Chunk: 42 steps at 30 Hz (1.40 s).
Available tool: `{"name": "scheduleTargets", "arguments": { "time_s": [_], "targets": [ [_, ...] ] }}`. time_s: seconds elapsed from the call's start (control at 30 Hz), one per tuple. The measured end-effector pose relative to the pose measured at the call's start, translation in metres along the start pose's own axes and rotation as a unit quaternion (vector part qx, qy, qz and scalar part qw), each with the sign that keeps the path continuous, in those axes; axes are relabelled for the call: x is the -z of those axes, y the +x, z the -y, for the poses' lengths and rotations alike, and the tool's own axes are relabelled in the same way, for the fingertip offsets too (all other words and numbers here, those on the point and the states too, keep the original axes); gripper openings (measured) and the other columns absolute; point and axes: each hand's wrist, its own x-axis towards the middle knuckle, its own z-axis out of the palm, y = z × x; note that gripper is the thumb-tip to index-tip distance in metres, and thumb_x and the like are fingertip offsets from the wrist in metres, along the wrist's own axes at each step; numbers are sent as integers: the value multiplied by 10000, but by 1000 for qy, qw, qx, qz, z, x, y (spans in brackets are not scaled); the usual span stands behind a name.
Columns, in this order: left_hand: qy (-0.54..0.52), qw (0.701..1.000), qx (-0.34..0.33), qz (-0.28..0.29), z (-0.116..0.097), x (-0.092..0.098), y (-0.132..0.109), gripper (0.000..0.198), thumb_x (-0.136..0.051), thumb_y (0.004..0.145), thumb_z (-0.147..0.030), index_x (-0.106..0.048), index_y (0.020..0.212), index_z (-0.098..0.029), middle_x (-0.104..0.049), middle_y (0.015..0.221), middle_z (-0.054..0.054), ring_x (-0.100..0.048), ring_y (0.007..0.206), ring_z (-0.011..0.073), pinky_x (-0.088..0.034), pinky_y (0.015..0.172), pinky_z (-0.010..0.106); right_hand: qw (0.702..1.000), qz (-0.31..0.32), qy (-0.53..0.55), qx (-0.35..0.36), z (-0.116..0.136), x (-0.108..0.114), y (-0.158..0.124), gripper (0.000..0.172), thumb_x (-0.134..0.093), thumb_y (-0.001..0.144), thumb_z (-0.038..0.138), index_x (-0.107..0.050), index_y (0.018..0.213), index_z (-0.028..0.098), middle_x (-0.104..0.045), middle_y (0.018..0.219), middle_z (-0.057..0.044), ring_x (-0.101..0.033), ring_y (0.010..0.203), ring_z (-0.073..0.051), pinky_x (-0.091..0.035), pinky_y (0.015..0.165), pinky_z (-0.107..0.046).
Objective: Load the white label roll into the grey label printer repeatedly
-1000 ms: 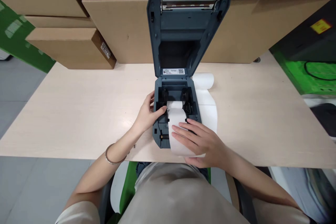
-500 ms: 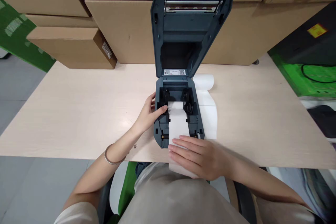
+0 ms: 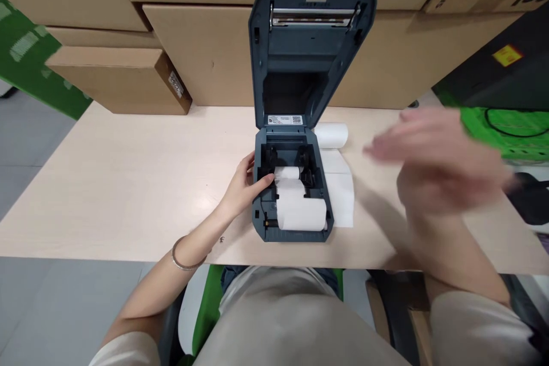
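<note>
A dark blue-grey label printer (image 3: 261, 206) sits on the table with its lid (image 3: 315, 46) raised. Inside lies a small white paper roll (image 3: 286, 173). Paper (image 3: 301, 214) runs forward from it and is curled over at the printer's front. My left hand (image 3: 246, 186) grips the printer's left wall, fingers outside and thumb over the edge, touching or close to the roll. To the right, my right hand (image 3: 441, 154) is raised above the table, away from the printer and smeared by motion. Whether its fingers hold anything is hidden by the blur.
Another white paper roll (image 3: 332, 135) with an unrolled strip (image 3: 341, 194) lies along the printer's right side. Cardboard boxes (image 3: 197, 57) line the back of the table. A flat box (image 3: 120, 80) stands at the back left, and a green crate (image 3: 506, 131) is at the right.
My right hand has let go of the paper at the front and swung up to the right. The paper's loose end has curled back over the printer. My left hand stays in place.
</note>
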Motion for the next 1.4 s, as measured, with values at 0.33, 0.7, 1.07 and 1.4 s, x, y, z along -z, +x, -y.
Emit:
{"name": "scheduleTargets", "arguments": {
  "time_s": [0.33,0.7,1.07,1.4],
  "targets": [
    [305,761,-567,-75,-2,1,-35,1221,-715,800,-901,-247,1754,-301,-159,1870,66,-148,1740,351,-182,1427,507,909,-53,364,-199,-72,-58,135,729,-258,1067,670,-812,1096,196,-733,1458,-62,-658,1404,-229,-553,1042,-354],
    [355,694,-613,133,12,-2,-54,995,-818,782,-504,-269,1550,-815,-561,1571,-315,-364,1679,210,-603,1230,455,962,22,249,-113,13,-36,43,477,-518,1043,692,-744,1271,339,-710,1356,-56,-648,1333,-318,-525,1183,-532],
    [270,576,-765,-97,2,-15,-53,578,-875,772,-610,-686,1317,-598,-576,1610,-219,-317,1696,241,-239,1453,431,986,120,56,102,19,-57,-66,374,-708,986,433,-597,1296,255,-746,1242,-97,-722,1280,-269,-491,1240,-527],
    [315,714,-622,-70,-8,-9,-44,512,-576,1044,-482,-709,1294,-56,-823,1126,158,-733,1326,284,-654,1101,420,989,68,42,122,12,-77,-87,311,-465,1122,475,-611,1285,254,-760,1262,-79,-676,1347,-219,-407,1295,-447]
  ]
}}
